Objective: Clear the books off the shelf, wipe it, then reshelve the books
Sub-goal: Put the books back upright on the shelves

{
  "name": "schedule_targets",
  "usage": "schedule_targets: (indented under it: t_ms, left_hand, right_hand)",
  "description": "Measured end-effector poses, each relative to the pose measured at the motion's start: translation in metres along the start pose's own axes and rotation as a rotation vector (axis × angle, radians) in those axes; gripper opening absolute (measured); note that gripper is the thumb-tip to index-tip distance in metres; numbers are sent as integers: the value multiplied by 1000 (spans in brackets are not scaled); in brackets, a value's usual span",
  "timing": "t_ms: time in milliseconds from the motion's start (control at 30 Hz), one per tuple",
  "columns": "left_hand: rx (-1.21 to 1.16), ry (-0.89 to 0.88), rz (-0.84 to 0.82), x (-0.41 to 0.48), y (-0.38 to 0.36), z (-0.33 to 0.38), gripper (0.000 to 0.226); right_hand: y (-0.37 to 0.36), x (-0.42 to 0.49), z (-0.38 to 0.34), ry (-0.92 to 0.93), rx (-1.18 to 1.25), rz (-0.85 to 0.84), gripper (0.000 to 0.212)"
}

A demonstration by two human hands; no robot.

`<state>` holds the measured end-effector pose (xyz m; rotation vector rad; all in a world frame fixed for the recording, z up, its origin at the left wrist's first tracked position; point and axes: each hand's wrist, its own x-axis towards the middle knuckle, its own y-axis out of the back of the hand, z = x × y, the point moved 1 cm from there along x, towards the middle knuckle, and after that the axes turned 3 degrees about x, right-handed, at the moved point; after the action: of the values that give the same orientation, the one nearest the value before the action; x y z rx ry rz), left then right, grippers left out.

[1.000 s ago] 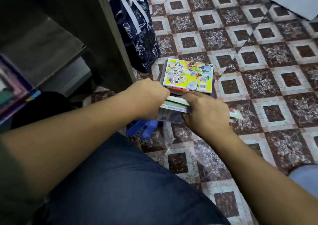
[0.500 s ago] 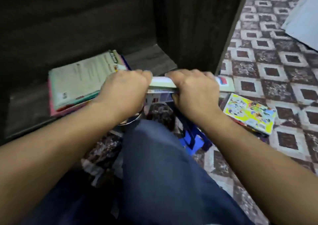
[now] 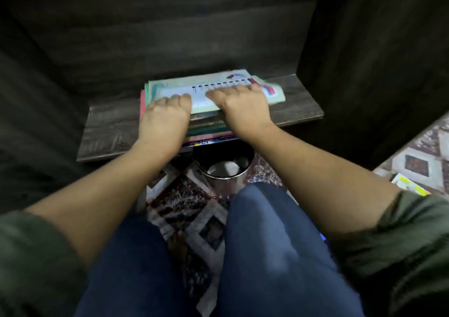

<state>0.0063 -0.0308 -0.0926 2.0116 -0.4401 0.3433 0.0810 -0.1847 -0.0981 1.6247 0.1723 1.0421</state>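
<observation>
A flat stack of books [image 3: 213, 120] lies on the dark wooden shelf board [image 3: 109, 132], its near edge jutting over the board's front. The top book [image 3: 206, 91] is pale green and white with a row of dark dots. My left hand [image 3: 165, 117] holds the near left edge of the stack, fingers curled over the top book. My right hand [image 3: 243, 108] grips the near right edge, fingers reaching across the cover. The lower books show only as coloured edges.
Dark cabinet walls [image 3: 364, 61] close in the shelf at the back and on both sides. A metal bin [image 3: 224, 171] stands on the patterned floor [image 3: 189, 202] below the shelf front. A yellow book [image 3: 405, 183] lies on the floor at far right. My knees fill the foreground.
Both hands carried the books from the floor pile up and left to the shelf and set them on the stack lying there. My view turned from the floor to the shelf.
</observation>
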Motion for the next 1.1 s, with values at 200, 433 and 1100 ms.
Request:
schedule_targets:
  t_ms: [200,433,1100]
  left_hand:
    - [-245,-22,-329,-11,-45,-3,61]
    - [-288,-36,-379,16,-68,-23,99]
    - [-621,-658,-191,34,38,216,45]
  right_hand:
    - [-39,-13,24,-4,200,-434,75]
    - [-60,20,39,51,178,-534,104]
    - [3,-311,125,-727,381,-277,23]
